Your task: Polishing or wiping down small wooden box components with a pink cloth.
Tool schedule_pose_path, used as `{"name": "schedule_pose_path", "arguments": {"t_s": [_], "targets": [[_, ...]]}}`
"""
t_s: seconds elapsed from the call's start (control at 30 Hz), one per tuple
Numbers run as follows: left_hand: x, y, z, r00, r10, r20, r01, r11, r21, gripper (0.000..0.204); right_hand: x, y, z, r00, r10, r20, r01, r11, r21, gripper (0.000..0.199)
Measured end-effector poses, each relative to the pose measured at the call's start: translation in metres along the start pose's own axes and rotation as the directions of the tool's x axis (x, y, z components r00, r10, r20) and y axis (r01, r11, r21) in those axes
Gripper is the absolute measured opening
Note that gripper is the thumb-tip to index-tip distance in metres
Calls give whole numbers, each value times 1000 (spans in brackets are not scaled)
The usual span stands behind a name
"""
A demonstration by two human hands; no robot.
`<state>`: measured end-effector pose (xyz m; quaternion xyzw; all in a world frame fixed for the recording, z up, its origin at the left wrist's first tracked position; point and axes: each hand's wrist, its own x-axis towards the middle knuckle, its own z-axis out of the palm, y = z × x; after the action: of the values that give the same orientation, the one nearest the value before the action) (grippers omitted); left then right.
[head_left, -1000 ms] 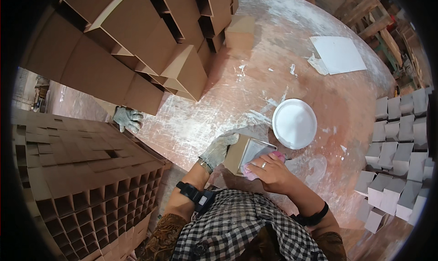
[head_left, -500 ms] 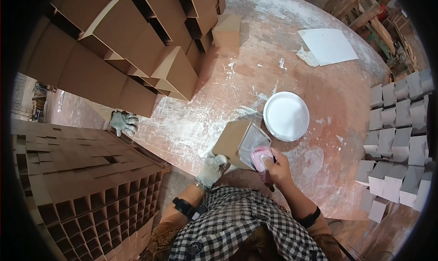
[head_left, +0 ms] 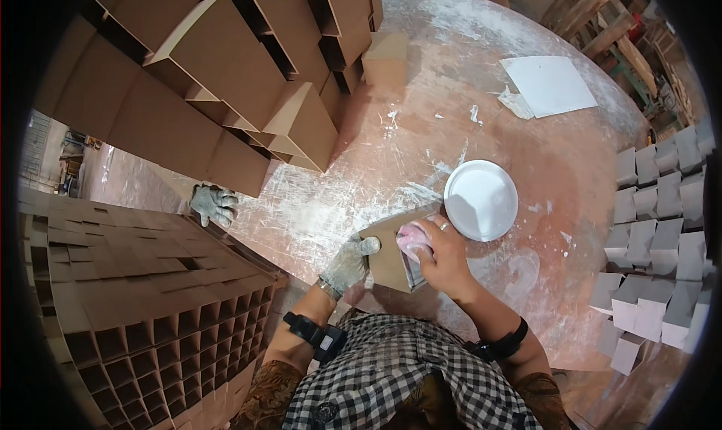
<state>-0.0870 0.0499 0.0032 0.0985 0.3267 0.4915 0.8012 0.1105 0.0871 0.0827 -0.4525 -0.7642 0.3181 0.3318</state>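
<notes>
A brown cardboard box [head_left: 387, 258] is held tilted at the near edge of the table, in front of my body. My left hand [head_left: 346, 267], in a pale, stained work glove, grips its left side with the thumb on top. In my bare right hand [head_left: 447, 258] is a pink sponge or wadded cloth [head_left: 412, 239] smeared with white, pressed to the box's right face. That face is mostly hidden by the hand. Just beyond, a round white dish [head_left: 490, 176] stands on the table, its inside white and partly shaded.
Brown open boxes [head_left: 226, 62] are stacked high at the far left. A grey glove [head_left: 213, 204] lies at the table's left edge above a stack of cardboard tubes [head_left: 162, 332]. White-faced boxes [head_left: 647, 246] line the right; a white sheet [head_left: 553, 86] lies on the far table [head_left: 421, 140].
The box has turned, so its whitish face now points more to the right, away from view. My right hand has moved up along that face with the pink sponge or cloth.
</notes>
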Motion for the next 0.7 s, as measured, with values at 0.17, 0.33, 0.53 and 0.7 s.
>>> {"name": "schedule_pose_path", "arguments": {"t_s": [0.17,0.33,0.53,0.7], "targets": [[4,8,-9,992,-121,42,123,992,-42,52,5,2,-20,840,-402,363,471,873,-123,48],[23,11,-6,982,-131,139,132,991,3,52,-5,9,-21,603,-579,549,693,720,-1,41],[31,13,0,988,-149,48,147,989,34,48,-25,13,-34,817,-309,487,393,916,-77,44],[34,8,-11,989,-150,5,150,988,-30,47,-44,31,-25,929,-63,365,57,998,26,42]]}}
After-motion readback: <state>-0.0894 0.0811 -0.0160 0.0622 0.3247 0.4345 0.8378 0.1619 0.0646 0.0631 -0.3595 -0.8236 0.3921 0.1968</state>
